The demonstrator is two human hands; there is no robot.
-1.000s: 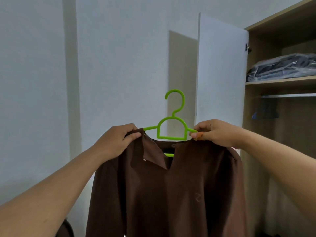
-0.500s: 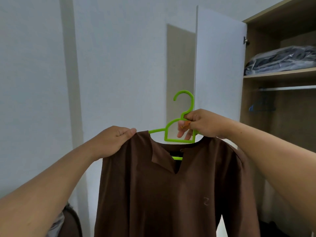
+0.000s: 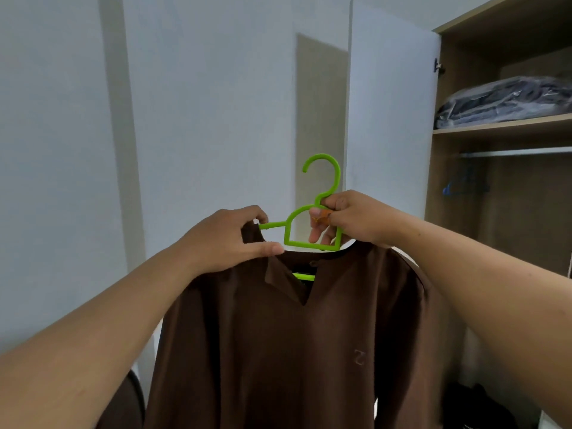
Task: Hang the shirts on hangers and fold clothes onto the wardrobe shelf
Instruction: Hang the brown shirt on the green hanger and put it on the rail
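A brown collared shirt point(image 3: 297, 342) hangs in front of me on a bright green plastic hanger point(image 3: 322, 178), held up in mid-air. My right hand point(image 3: 343, 219) grips the hanger at its neck, just under the hook, fingers through the centre loop. My left hand point(image 3: 226, 239) pinches the shirt's left shoulder where the hanger's arm sticks out. The hanger's lower bar shows through the open collar. The shirt's hem is out of view below.
The open wardrobe stands at right, its white door point(image 3: 390, 113) swung out behind the hanger. A shelf point(image 3: 501, 126) carries plastic-wrapped dark clothes point(image 3: 507, 100). Below runs a metal rail point(image 3: 513, 152) with a blue hanger point(image 3: 464, 187). Dark clothes point(image 3: 473, 404) lie at bottom right.
My right hand left the shirt's right shoulder and took the hanger's neck. My left hand shifted inward along the left shoulder. The shirt sits straighter on the hanger.
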